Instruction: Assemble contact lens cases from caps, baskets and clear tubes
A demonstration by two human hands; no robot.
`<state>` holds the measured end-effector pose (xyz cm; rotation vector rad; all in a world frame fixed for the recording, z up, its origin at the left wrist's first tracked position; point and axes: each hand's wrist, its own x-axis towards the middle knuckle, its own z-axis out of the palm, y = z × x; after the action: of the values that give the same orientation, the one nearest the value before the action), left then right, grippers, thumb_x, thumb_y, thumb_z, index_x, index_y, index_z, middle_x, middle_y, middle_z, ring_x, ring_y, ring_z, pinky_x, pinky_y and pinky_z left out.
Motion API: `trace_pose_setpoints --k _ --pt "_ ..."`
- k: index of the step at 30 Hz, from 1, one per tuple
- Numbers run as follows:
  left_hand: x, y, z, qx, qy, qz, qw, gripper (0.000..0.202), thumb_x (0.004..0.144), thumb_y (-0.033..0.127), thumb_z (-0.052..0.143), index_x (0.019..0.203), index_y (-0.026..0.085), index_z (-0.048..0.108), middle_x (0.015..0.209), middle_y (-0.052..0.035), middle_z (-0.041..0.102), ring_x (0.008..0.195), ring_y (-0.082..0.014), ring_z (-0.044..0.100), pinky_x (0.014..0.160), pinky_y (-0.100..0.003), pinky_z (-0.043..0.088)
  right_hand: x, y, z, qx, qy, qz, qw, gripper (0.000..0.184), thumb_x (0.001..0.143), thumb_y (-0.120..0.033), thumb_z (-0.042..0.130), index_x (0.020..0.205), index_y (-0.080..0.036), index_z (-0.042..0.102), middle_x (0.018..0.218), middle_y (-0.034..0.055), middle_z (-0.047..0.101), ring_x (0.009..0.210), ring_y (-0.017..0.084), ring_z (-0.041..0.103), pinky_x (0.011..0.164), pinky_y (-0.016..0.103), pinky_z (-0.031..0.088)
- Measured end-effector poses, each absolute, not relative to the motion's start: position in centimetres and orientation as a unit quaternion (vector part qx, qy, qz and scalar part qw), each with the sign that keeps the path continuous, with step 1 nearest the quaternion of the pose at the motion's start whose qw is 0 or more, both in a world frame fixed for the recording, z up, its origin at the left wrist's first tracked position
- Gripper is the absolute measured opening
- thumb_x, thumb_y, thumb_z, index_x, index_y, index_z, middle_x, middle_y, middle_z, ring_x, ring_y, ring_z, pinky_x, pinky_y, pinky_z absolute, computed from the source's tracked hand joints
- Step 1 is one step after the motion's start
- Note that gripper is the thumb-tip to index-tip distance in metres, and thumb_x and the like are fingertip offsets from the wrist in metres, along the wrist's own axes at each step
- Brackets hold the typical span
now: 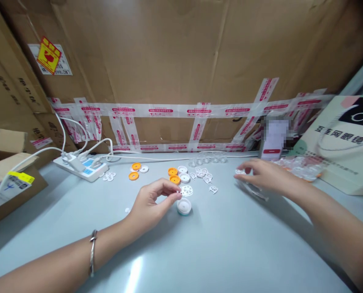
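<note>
My left hand (155, 201) pinches a flat white openwork plastic piece (187, 190) between thumb and fingertips. Just below that piece stands a round white cup-like part (184, 206) with a teal base. Over at the right, my right hand (257, 173) is closed with its fingertips on another small white openwork piece (240, 172). Beneath this hand lies a clear plastic strip or wrapper (257, 191), partly hidden. Between the hands are several loose white openwork pieces (202, 172), with a single one (213, 189) nearer to me.
Orange rings (174, 179) and white rings (185, 178) lie beyond my left hand. Clear round parts (203, 160) line the back. A power strip (82, 167) and an open carton (13, 187) are left; a phone (273, 138), clear packets (303, 167) and a paper bag (343, 154) are right.
</note>
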<state>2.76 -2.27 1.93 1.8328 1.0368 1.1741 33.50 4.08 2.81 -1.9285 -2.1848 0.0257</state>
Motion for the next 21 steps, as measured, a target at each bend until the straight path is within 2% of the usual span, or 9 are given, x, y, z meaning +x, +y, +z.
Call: trace_pose_setpoints --k 2,4,8,11,14,17,21 --pt "2.8 -2.2 2.0 0.713 0.400 0.454 0.355 0.005 0.075 0.018 0.061 0.079 0.015 0.062 0.078 -0.0033 0.068 0.073 -0.0120 0.063 0.071 -0.023 0.051 34.6 4.5 2.3 -0.663 -0.746 0.015 0.057 0.026 0.072 -0.042 0.056 0.077 -0.020 0.068 0.079 0.0095 0.066 0.073 0.027 0.061 0.063 0.036 0.043" --pt "2.8 -2.2 2.0 0.714 0.402 0.452 0.353 0.005 0.075 0.018 0.061 0.078 0.014 0.062 0.078 -0.0033 0.068 0.073 -0.0121 0.063 0.071 -0.023 0.051 34.7 4.5 2.0 -0.664 -0.746 0.016 0.039 0.028 0.071 -0.043 0.056 0.079 -0.019 0.069 0.083 0.0108 0.066 0.076 0.028 0.061 0.066 0.038 0.043" --pt "2.8 -2.1 2.0 0.715 0.400 0.452 0.354 0.004 0.076 0.017 0.061 0.078 0.015 0.062 0.078 -0.0031 0.068 0.073 -0.0119 0.063 0.071 -0.022 0.051 32.5 3.7 2.5 -0.646 -0.756 0.038 0.101 0.041 0.074 -0.049 0.053 0.094 -0.016 0.066 0.096 0.0125 0.064 0.086 0.027 0.059 0.075 0.039 0.044" --pt "2.8 -2.1 1.9 0.715 0.399 0.451 0.355 0.004 0.076 0.017 0.061 0.078 0.015 0.062 0.078 -0.0028 0.068 0.073 -0.0116 0.063 0.070 -0.022 0.051 30.4 2.9 2.7 -0.561 -0.805 0.147 0.127 0.039 0.076 -0.049 0.053 0.096 -0.018 0.064 0.098 0.0093 0.061 0.088 0.023 0.058 0.078 0.034 0.045" --pt "2.8 -2.2 1.9 0.718 0.399 0.449 0.353 0.004 0.076 0.017 0.061 0.078 0.015 0.063 0.078 -0.0023 0.068 0.073 -0.0113 0.063 0.070 -0.021 0.051 29.2 2.6 2.0 -0.499 -0.829 0.224 0.118 0.032 0.077 -0.042 0.054 0.100 -0.021 0.063 0.097 0.0063 0.059 0.088 0.020 0.057 0.079 0.033 0.044" --pt "2.8 -2.2 1.9 0.721 0.397 0.446 0.352 0.004 0.076 0.018 0.061 0.079 0.015 0.063 0.078 -0.0022 0.068 0.073 -0.0114 0.063 0.071 -0.021 0.051 28.7 2.8 1.1 -0.490 -0.828 0.239 0.129 0.025 0.078 -0.034 0.052 0.093 -0.019 0.065 0.092 0.0062 0.058 0.083 0.018 0.057 0.078 0.032 0.044" --pt "2.9 -2.1 1.9 0.722 0.399 0.444 0.351 0.004 0.076 0.018 0.061 0.079 0.016 0.063 0.079 -0.0023 0.068 0.073 -0.0116 0.063 0.071 -0.022 0.051 28.8 3.1 0.4 -0.503 -0.819 0.232 0.148 0.019 0.076 -0.033 0.054 0.084 -0.018 0.063 0.088 0.0055 0.060 0.079 0.018 0.057 0.074 0.032 0.045"
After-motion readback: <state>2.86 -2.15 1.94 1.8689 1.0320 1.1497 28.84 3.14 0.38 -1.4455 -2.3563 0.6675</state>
